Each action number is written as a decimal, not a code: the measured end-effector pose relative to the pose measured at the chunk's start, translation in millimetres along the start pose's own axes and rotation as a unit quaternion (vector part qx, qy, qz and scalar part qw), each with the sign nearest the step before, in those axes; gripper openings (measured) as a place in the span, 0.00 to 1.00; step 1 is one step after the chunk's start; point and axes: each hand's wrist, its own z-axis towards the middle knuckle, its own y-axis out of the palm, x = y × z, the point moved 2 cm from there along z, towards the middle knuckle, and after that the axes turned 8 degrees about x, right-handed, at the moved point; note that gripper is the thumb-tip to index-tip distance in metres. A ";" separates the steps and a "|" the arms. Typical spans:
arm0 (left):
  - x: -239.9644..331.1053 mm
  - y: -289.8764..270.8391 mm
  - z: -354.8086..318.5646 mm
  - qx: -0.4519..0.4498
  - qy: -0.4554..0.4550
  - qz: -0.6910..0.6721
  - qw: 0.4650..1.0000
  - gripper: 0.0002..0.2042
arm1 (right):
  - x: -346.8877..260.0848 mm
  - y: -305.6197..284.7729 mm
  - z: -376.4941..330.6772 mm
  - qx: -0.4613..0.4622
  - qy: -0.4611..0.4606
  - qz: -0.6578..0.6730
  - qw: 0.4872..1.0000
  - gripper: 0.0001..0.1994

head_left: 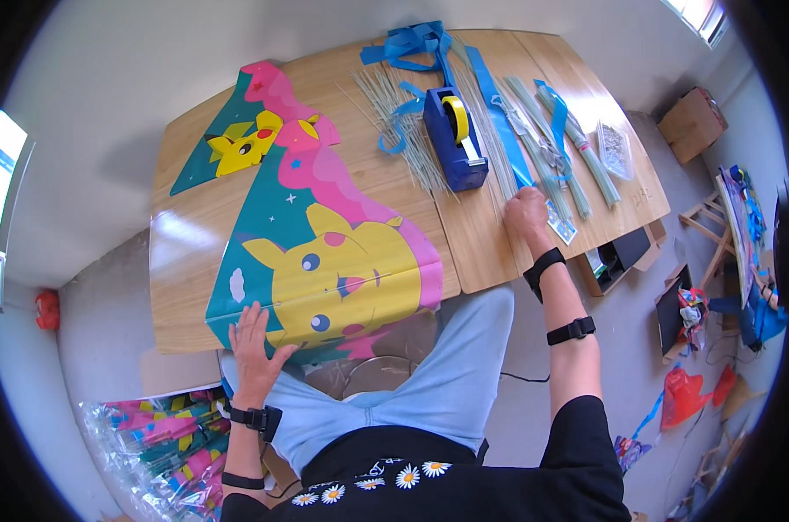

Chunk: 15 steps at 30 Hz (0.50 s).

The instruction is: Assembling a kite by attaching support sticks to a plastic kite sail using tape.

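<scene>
Tabletop of pale, smooth wood grain (181, 270), with a seam running across it, spreads in front of the seated person. Over its near edge lies a large glossy sheet in teal, pink and yellow (351, 252), roughly triangular, with a scalloped pink border, a printed yellow cartoon creature and a crease along its lower part. Below the table, at the left, sits a crinkled heap of similarly coloured pieces in shiny clear plastic (164, 426). Beyond the large sheet, a smaller teal, pink and yellow triangle (238, 143) lies flat; where the two meet, I cannot tell whether they are joined. To the right, a long flat blue strip (490, 104) runs toward the person, beside a loose scatter of thin, straight, pale sticks (386, 113) and a bundle of translucent greenish rods (592, 155). Limp blue ribbon (416, 43) lies in folds at the far edge. A solid dark-blue tape dispenser with a yellow core (455, 143) stands among the sticks. The left hand (257, 352) is spread, fingers resting on the large sheet's near left corner. The right hand (527, 213) is curled at the strip's near end; whether it grips it, I cannot tell. A clear, crumpled plastic bag of small pieces (614, 150) rests near the table's right edge.
</scene>
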 end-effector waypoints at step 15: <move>90.7 7.2 64.2 -0.124 -0.211 -0.645 0.724 0.17 | -56.1 -127.6 -129.3 -0.241 -0.008 0.424 0.873 0.03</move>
